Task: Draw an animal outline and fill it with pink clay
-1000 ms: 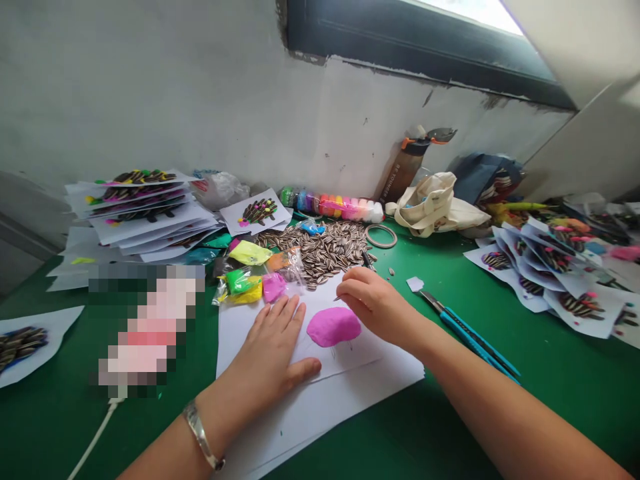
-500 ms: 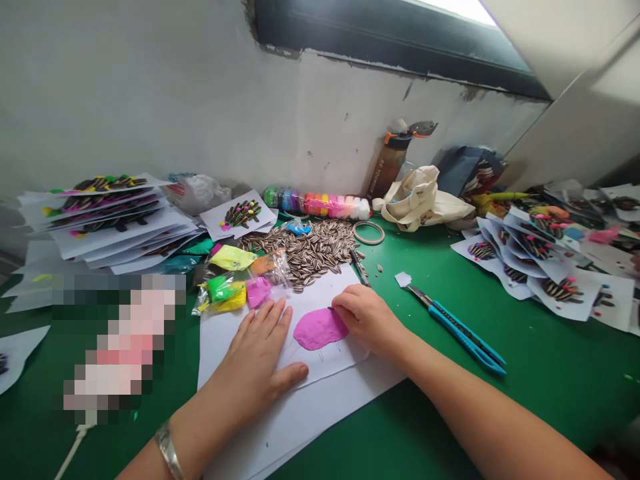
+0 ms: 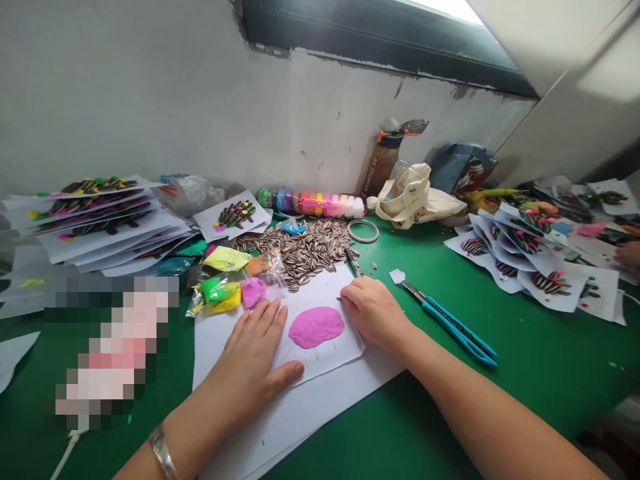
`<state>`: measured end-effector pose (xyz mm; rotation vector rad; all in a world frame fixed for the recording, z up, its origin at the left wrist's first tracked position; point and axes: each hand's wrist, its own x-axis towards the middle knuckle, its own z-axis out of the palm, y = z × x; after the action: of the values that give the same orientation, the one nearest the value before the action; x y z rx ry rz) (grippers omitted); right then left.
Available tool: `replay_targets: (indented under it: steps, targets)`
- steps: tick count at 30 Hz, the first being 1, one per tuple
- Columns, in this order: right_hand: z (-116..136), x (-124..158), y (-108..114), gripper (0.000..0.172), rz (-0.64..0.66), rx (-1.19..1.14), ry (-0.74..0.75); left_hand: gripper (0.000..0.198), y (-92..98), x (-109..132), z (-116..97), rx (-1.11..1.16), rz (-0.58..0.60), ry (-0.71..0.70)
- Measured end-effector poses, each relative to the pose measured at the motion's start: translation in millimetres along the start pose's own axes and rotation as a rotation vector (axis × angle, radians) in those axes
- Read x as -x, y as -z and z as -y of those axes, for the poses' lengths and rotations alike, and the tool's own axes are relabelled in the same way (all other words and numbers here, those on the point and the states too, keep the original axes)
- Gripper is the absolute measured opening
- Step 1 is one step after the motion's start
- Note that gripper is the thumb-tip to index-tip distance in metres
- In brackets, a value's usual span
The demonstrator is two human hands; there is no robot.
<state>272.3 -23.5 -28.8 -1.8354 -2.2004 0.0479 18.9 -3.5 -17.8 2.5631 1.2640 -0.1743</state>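
Note:
An oval of pink clay point(image 3: 317, 327) lies flat on a sheet of white paper point(image 3: 345, 350), with thin pencil lines around its lower edge. My left hand point(image 3: 260, 350) rests on the paper just left of the clay, palm down, fingers stretched and thumb out. To the right, my right hand point(image 3: 375, 310) is closed in a pinch, apart from the clay's edge. A small dark tip pokes out of its fingers; it looks like a sunflower seed point(image 3: 341, 299), mostly hidden. Behind the sheet spreads a pile of striped sunflower seeds point(image 3: 315, 247).
Bagged clay point(image 3: 220, 293) lies beyond my left hand. A blue utility knife point(image 3: 455, 330), a pen point(image 3: 353, 262) and a tape roll point(image 3: 363, 231) are nearby. Finished pictures are stacked left point(image 3: 100, 233) and right point(image 3: 530, 260). A bottle point(image 3: 383, 160) stands by the wall. Another person's hand point(image 3: 629, 257) shows far right.
My right hand has moved back from the clay's right end, uncovering that edge. My left hand stays flat on the paper. The whole view has shifted slightly. Another person's hand has appeared at far right.

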Motion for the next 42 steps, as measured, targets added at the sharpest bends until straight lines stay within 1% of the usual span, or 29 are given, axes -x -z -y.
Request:
replay_targets:
  steps: [5, 11, 15, 20, 26, 29, 34, 39, 42]
  targets:
    - [3.4, 5.3, -0.6, 0.019, 0.048, 0.052, 0.050, 0.081, 1.9, -0.4, -2.2, -0.008, 0.035, 0.015]
    - [6.8, 6.2, 7.9, 0.019, 0.080, 0.024, -0.068, 0.082, 2.7, -0.8, -2.7, -0.020, 0.039, 0.012]
    - [12.8, 7.2, 10.5, 0.019, 0.140, 0.030, -0.035, 0.081, 3.5, -0.7, -2.7, -0.028, 0.038, 0.016]
    - [17.4, 5.8, 12.8, 0.016, 0.132, -0.002, -0.113, 0.081, 1.5, -0.5, -0.9, -0.019, 0.021, 0.006]
    - [22.4, 4.6, 14.9, 0.016, 0.150, -0.071, -0.110, 0.082, -2.2, -0.7, 0.4, 0.013, -0.024, -0.001]
    - [22.4, 5.6, 14.3, 0.016, 0.139, -0.094, -0.131, 0.081, -2.2, -0.4, -0.2, 0.022, -0.027, 0.002]
    - [17.9, 8.5, 13.6, 0.016, 0.164, -0.136, -0.084, 0.081, -2.6, 0.0, -0.1, 0.024, -0.015, 0.004]
    - [11.6, 10.9, 15.4, 0.019, 0.173, -0.194, -0.136, 0.080, -4.5, -0.5, 0.9, 0.042, -0.048, -0.007]
    - [13.3, 11.4, 15.9, 0.018, 0.187, -0.210, -0.107, 0.080, -3.8, -0.4, 0.6, 0.041, -0.047, -0.010]
